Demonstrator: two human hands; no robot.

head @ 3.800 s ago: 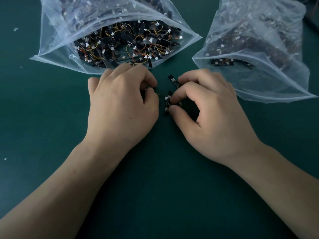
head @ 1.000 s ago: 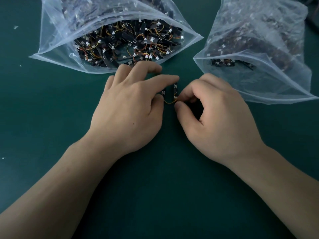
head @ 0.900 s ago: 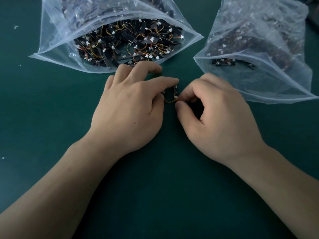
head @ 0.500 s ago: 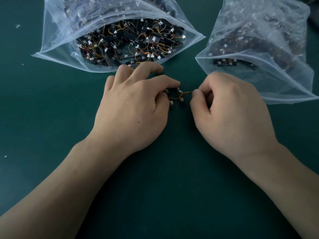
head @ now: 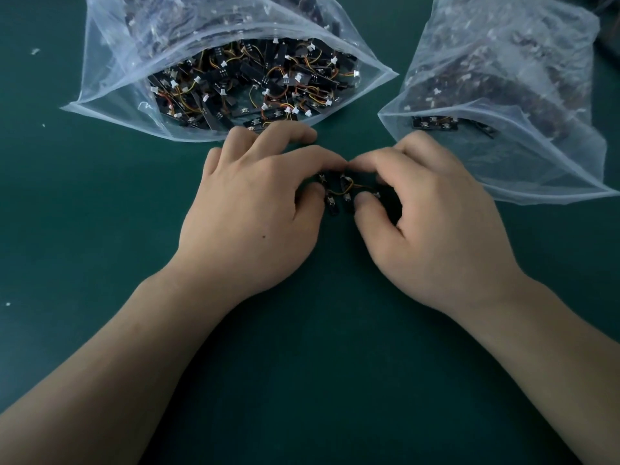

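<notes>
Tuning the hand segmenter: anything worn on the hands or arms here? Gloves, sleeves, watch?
Nothing worn. The left hand and right hand are bare: no gloves, rings or tape. The left forearm and right forearm are bare to the frame edge, no sleeve, watch or strap in view.

I'm seeing a plain dark green table (head: 84,213). The small boards (head: 332,206) are black, with orange-yellow wires (head: 350,186) and white plugs (head: 347,196). The wide-open bag (head: 110,78) and second bag (head: 536,156) are both clear.

Wired boards (head: 338,195) mostly hidden under the fingertips of left hand (head: 255,209) and right hand (head: 432,223), the right one motion-blurred. Left bag (head: 110,95) and right bag (head: 536,169) cut off at top edge.
</notes>
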